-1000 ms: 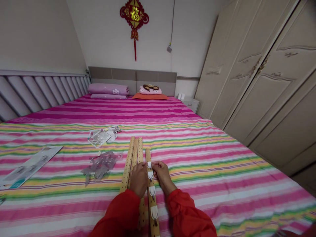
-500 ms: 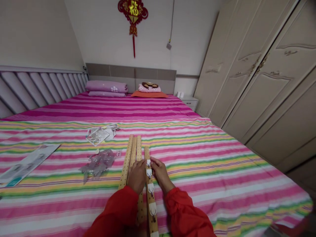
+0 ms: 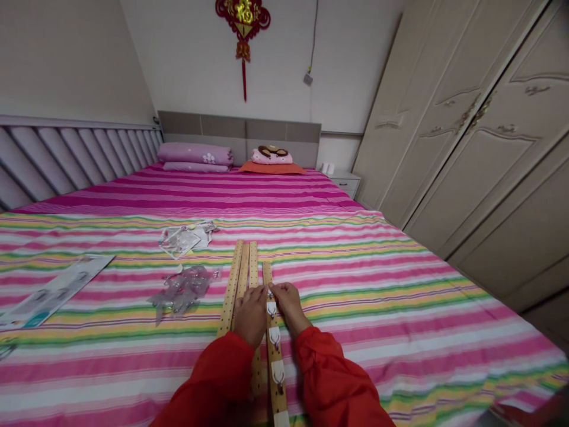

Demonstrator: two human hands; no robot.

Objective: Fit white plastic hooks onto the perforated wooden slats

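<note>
A narrow wooden strip with small holes [image 3: 267, 271] lies lengthwise before me on the bed, with several white adhesive hooks [image 3: 278, 372] in a row along it. At the farthest hook [image 3: 270, 293], both hands meet. My left hand [image 3: 251, 315] is closed, its fingertips on the hook's left side. From the right, my right hand [image 3: 288, 305] pinches the same hook, with thumb and finger partly covering it. Left of this strip lie more perforated wooden strips [image 3: 232, 279], side by side, partly hidden under my left hand and sleeve.
Crumpled clear plastic packaging [image 3: 184, 290] lies left of the strips, with more wrappers [image 3: 186, 238] behind it. A long white package [image 3: 57, 290] is farther left. Folded bedding [image 3: 195, 155] and a pillow [image 3: 272, 156] sit by the headboard [image 3: 284, 136]; a wardrobe [image 3: 462, 166] stands at right.
My fingertips have closed in over the farthest hook, covering more of it. The view has shifted slightly, so everything on the bed appears a little farther right. The strips stay in place.
</note>
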